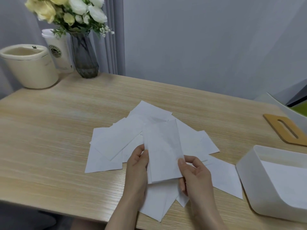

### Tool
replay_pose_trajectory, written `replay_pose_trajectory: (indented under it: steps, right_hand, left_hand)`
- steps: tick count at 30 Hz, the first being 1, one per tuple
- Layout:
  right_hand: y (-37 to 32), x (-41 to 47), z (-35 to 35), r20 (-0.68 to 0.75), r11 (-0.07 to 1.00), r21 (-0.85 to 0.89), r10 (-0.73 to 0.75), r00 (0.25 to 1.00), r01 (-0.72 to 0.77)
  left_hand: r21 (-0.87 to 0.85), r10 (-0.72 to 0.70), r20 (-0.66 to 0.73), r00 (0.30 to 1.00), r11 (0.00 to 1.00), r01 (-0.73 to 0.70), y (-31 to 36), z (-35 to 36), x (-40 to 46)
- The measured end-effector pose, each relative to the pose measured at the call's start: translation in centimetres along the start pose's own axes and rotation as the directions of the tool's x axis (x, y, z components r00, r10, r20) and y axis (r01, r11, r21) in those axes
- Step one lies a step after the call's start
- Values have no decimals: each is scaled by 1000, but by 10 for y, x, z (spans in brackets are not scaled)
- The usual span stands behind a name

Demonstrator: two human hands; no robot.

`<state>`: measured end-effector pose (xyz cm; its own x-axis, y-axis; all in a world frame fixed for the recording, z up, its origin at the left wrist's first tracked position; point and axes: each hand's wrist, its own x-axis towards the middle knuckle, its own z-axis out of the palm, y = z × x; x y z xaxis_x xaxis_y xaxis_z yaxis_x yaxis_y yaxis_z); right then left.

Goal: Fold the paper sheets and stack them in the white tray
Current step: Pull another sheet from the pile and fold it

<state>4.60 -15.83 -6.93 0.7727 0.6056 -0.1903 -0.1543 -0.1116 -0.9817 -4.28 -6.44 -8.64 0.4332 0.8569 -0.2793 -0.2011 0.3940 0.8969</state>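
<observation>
Folding is the step I judge to be in hand: my left hand [137,165] and right hand [194,173] pinch a folded sheet [163,151] by its side edges above the loose pile [114,143] on the surface [58,130]. Next it belongs in the white tray [249,180], where paper already lies.

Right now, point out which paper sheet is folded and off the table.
The narrow folded sheet, held by the left hand and right hand; the other sheets lie flat.
</observation>
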Motion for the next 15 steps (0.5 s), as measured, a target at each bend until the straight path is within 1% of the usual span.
replay_pose_trajectory:
  steps: [11, 15]
  right_hand:
    - [7, 2, -4, 6, 989, -95, -113, 994, 113]
    - [13, 4, -4, -10, 988, -104, -117, 993, 116]
  left_hand:
    - [-77, -11, 12, 1000, 997, 12, -1, 0, 0]
    - [-77, -11, 18, 1000, 997, 12, -1, 0, -1]
